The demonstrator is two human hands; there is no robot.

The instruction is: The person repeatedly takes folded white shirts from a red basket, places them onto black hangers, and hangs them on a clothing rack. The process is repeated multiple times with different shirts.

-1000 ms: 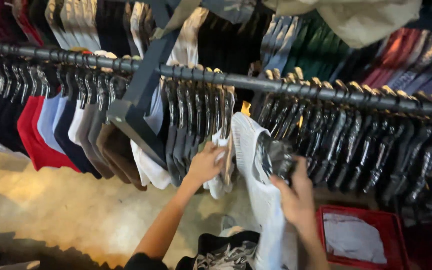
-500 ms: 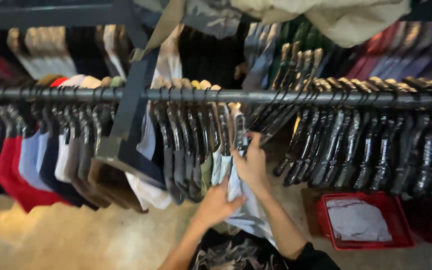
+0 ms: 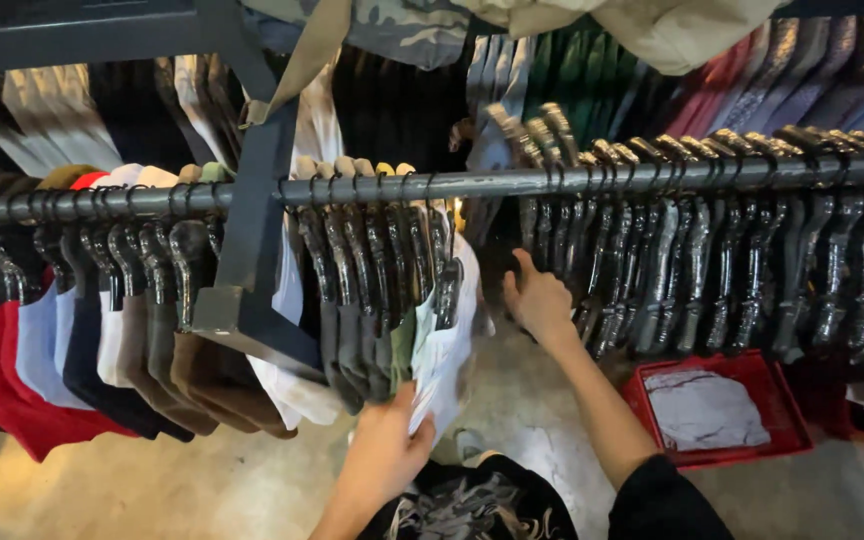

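Sorting garments on the hanging rail

Your left hand [image 3: 387, 450] is pinching the hem of the white garment [image 3: 447, 365], pulling it clear of its neighbours on the rail [image 3: 552, 183]; your right hand [image 3: 537, 298] is spreading open, pressing the dark hangers [image 3: 652, 280] aside to be holding a gap. One rail, one red crate [image 3: 717, 410] on the floor; hangers are too many to be counting.
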